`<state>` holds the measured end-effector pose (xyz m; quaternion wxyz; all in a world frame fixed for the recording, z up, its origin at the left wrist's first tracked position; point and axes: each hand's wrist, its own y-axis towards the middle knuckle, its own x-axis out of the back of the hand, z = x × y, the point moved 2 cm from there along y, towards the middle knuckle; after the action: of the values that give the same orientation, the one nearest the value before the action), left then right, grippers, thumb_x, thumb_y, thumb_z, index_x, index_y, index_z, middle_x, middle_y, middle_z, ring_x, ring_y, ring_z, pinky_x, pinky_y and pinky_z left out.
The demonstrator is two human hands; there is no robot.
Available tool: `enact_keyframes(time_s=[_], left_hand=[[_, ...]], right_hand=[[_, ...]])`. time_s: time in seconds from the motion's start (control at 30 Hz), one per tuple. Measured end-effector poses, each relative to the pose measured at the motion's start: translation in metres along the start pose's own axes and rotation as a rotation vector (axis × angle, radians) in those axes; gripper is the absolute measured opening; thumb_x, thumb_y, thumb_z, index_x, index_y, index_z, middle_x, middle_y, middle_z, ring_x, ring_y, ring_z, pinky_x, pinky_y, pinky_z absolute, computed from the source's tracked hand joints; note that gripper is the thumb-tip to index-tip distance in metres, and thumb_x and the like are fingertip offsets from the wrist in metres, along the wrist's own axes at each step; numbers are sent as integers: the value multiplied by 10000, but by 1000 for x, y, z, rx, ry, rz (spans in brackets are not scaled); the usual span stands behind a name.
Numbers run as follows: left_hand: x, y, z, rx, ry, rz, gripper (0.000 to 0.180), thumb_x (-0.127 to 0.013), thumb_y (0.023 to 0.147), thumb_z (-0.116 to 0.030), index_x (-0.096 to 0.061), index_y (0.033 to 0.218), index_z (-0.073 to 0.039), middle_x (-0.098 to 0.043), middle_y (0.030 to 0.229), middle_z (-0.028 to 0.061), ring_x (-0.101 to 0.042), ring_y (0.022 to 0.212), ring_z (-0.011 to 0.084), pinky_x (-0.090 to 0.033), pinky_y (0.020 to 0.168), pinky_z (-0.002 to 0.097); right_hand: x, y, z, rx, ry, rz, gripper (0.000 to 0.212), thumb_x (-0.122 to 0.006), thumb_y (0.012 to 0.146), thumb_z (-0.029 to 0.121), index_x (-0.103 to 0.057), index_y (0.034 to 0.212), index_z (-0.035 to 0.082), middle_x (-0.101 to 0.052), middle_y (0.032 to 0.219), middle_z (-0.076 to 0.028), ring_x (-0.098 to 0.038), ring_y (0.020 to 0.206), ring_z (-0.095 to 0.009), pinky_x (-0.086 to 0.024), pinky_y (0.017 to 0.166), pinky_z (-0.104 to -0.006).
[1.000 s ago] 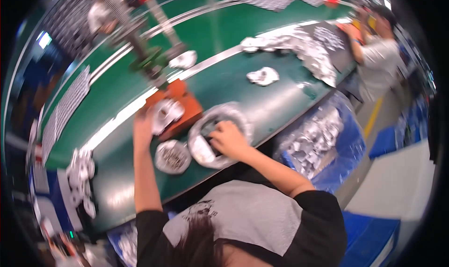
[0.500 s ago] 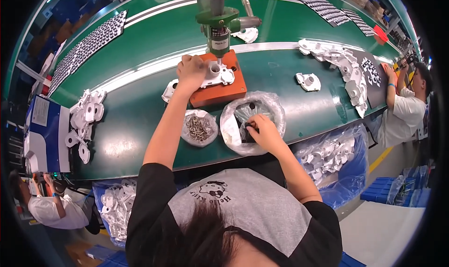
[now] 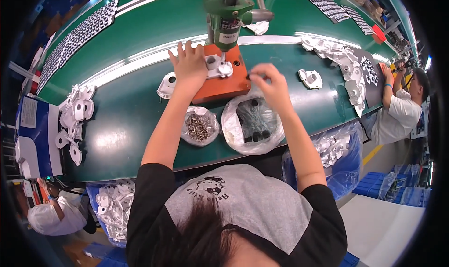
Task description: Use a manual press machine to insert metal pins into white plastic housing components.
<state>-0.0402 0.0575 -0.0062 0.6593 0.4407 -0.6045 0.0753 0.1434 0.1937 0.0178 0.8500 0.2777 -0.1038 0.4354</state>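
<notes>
The white housing lies flat on top of the orange block, partly covered at its left by the person's palm. Widest of all is the dark green workbench, running across the view. Over its middle stands the green press, its narrow tip directly above the housing; whether they touch cannot be told. A pile of white parts lies near the bench's left end. The clear bag, open at the top, holds dark pieces, just in front of the orange block. The left hand is spread, fingers fanned beyond the block's left edge. The right hand, slightly blurred, has thumb and forefinger close together at the block's right edge. The smaller bag of metal pins sits beside the larger one. A single white part rests left of the block. Smallest, a dark speck shows at the right fingertips; whether they pinch it cannot be told.
</notes>
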Motion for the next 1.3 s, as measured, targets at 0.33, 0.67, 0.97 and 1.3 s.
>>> enact_keyframes(time_s=[0.33,0.67,0.97,1.3], left_hand=[[-14,-8,2,-80,-99,21,391,-499,811,-199,-476,1192,-113,-444,1238,159,-366,1199,372,-221,938,680],[-20,-11,15,-62,-247,63,428,-482,840,-247,-460,1259,-158,-372,1368,147,-276,1302,360,-174,976,667],[-9,-10,10,-65,-105,188,452,-502,854,-231,-407,1293,-176,-335,1399,137,-263,1317,373,-231,998,643],[-15,-11,14,-74,-178,164,439,-480,863,-209,-400,1294,-201,-321,1408,137,-244,1322,383,-242,1018,600]], right_hand=[[-65,67,-36,62,-170,113,257,-671,761,98,-538,838,-109,-615,825,-135,-603,768,-211,-479,703,-318],[-72,58,-28,112,-476,53,413,-651,752,216,-533,1092,12,-476,1178,-155,-444,1088,-346,-357,897,-436],[-105,-54,42,425,-251,392,125,-655,689,78,-605,802,68,-525,845,-54,-483,822,-250,-383,733,-365],[-124,-63,40,588,-463,421,88,-614,635,114,-603,708,67,-495,774,-51,-483,789,-217,-395,672,-335]])
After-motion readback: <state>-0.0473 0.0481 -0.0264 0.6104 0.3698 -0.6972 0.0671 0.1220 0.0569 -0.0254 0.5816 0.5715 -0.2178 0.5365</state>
